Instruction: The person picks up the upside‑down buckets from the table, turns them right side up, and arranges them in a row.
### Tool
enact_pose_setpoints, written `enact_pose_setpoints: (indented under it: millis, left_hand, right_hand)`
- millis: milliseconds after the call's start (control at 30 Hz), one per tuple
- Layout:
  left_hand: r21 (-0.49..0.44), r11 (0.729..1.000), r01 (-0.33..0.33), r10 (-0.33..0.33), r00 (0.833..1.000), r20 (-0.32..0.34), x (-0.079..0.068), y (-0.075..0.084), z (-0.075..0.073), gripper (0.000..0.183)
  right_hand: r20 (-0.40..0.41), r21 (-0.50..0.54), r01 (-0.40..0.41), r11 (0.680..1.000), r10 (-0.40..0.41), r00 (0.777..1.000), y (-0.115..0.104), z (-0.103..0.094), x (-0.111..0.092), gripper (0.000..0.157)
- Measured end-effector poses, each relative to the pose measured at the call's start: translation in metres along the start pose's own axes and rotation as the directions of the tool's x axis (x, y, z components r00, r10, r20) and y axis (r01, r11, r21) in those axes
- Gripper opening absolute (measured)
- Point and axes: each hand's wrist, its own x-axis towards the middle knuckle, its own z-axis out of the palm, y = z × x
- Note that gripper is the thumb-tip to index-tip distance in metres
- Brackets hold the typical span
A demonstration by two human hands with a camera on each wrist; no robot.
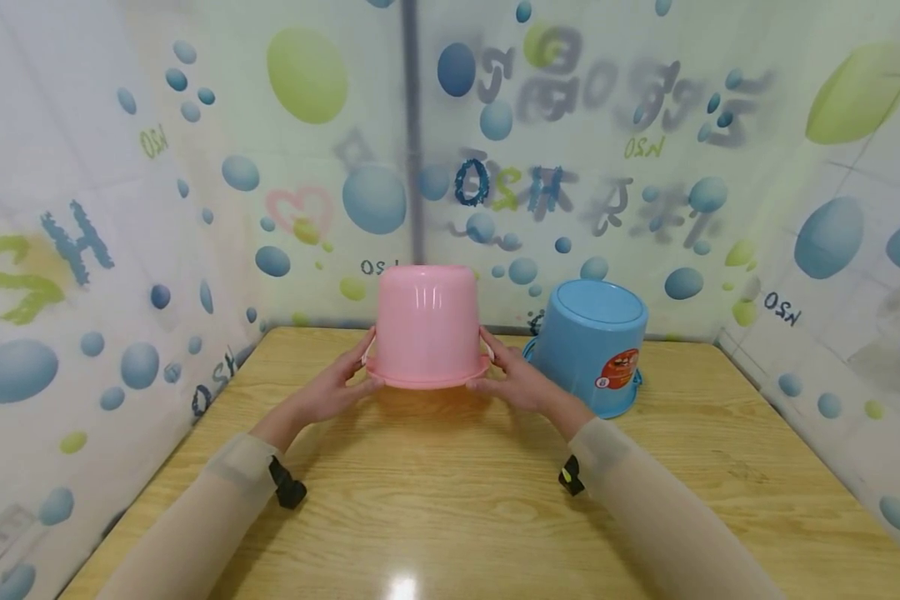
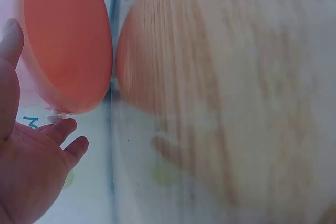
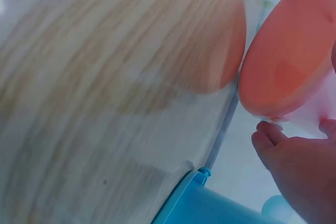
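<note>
A pink plastic bucket (image 1: 427,325) is held upside down near the back of the wooden table (image 1: 450,500). My left hand (image 1: 332,392) grips its rim on the left, thumb at the near side and fingers around the side. On the right, my right hand (image 1: 521,382) holds the rim in the same way. Both wrist views look into the bucket's mouth, tilted up from the tabletop; whether its far rim touches the wood I cannot tell. White handle ends show at the rim by the fingers. The blue bucket (image 1: 588,342) stands upside down beyond my right hand.
The blue bucket carries a red round label (image 1: 617,368) and its handle lies at the rim. A curtain (image 1: 390,108) printed with bubbles and letters closes off the back and both sides of the table. Straps with black parts sit at both wrists.
</note>
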Motion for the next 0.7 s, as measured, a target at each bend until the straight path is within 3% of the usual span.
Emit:
enact_pose_setpoints:
  millis: [400, 700]
  left_hand:
    - [-0.186, 0.98, -0.067, 0.055, 0.996, -0.07, -0.005, 0.014, 0.005, 0.075]
    - [-0.14, 0.989, -0.047, 0.024, 0.986, -0.166, -0.008, 0.026, 0.002, 0.066]
  right_hand:
    - [-0.062, 0.193, 0.109, 0.975, -0.099, 0.993, -0.006, -0.002, -0.004, 0.085]
    - [-0.096, 0.214, 0.14, 0.967, -0.122, 0.988, -0.014, -0.005, -0.01, 0.08]
